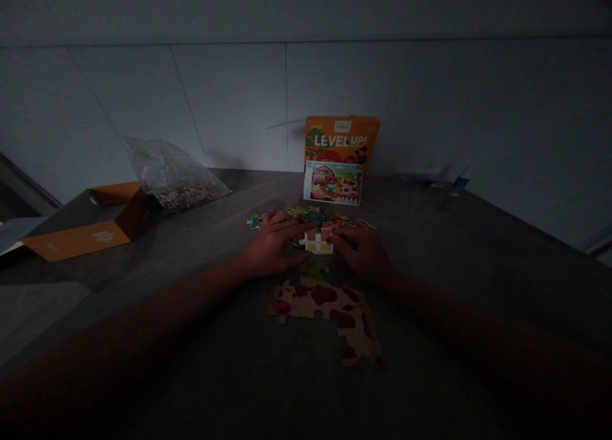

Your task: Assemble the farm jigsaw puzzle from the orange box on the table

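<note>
My right hand (364, 252) pinches the right edge of a puzzle piece (318, 243) with a white fence printed on it. Across from it, my left hand (273, 247) has its fingers stretched out over the pile of loose puzzle pieces (301, 212), thumb apart, close to the fence piece's left side. A single green puzzle piece (314, 274) lies just below the hands. Nearer to me is a joined section of cow puzzle (325, 296), with a cow's head and brown-patched body, flat on the table.
An orange "LEVEL UP!" box (342, 131) stands near the wall, with a farm picture card (333, 183) leaning on it. At left are an open orange box tray (81, 239) and a clear plastic bag (176, 178) of pieces. A small blue-labelled item (459, 183) stands at right. The light is dim.
</note>
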`<action>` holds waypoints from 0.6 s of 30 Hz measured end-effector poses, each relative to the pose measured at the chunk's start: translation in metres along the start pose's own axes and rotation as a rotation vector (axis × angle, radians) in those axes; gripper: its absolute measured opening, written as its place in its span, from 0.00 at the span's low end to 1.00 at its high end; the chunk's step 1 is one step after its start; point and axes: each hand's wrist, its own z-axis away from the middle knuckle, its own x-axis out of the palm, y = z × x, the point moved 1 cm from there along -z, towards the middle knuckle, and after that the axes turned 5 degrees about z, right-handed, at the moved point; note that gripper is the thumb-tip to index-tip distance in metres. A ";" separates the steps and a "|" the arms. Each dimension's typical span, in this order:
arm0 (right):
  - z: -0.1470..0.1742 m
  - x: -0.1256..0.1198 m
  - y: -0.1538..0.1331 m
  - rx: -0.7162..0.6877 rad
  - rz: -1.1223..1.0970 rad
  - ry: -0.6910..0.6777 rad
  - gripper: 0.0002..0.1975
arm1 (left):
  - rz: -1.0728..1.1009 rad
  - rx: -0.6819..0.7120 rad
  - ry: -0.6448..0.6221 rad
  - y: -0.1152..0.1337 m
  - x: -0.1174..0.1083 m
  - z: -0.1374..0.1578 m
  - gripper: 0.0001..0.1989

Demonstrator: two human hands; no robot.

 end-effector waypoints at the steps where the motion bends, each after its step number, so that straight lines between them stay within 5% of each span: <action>1: 0.000 0.000 0.000 -0.002 0.001 -0.001 0.12 | 0.000 0.001 -0.001 0.000 0.000 0.000 0.25; 18: 0.000 0.000 0.001 -0.046 -0.004 -0.045 0.15 | -0.026 -0.023 -0.031 -0.003 -0.001 0.000 0.26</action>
